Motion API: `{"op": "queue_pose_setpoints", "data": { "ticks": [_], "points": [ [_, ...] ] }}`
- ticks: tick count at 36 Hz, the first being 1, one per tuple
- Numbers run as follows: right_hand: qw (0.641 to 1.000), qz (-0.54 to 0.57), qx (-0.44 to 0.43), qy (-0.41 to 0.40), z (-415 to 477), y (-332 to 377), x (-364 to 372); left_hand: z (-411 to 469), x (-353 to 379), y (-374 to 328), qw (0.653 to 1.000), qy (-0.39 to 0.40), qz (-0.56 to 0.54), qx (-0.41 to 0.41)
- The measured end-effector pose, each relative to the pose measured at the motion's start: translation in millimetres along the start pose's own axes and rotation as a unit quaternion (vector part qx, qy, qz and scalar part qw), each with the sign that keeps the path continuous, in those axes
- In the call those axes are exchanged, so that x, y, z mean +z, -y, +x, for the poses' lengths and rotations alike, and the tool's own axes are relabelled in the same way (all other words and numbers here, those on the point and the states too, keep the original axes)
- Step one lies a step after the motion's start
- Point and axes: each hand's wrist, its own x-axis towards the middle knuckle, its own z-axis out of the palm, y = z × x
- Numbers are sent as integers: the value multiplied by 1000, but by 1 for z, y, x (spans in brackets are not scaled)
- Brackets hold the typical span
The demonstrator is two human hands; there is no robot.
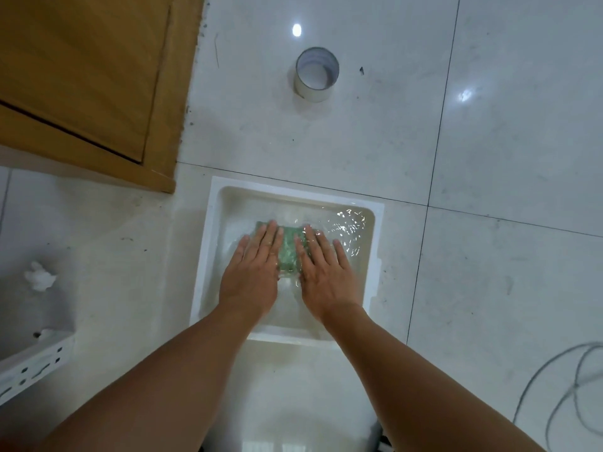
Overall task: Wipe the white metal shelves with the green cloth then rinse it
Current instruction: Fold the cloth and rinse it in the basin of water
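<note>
A green cloth lies under rippling water in a white square basin on the tiled floor. My left hand lies flat on the cloth's left part, fingers spread and pressing down. My right hand lies flat on its right part in the same way. Only a strip of cloth shows between the two hands. A white metal shelf with slotted holes sits at the lower left edge of the view.
A wooden cabinet door fills the upper left. A white cylindrical can stands on the floor beyond the basin. A crumpled white tissue lies at the left. A grey cable loops at the lower right.
</note>
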Motion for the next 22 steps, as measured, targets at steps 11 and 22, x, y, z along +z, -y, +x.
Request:
{"op": "queue_pose_setpoints", "data": {
  "ticks": [11,22],
  "points": [
    [999,50,7,12,-14,3,-16,-15,-13,-1,999,50,6,-9],
    [985,135,39,98,-41,10,-78,-34,-71,-14,989,121,-48,-65]
  ]
}}
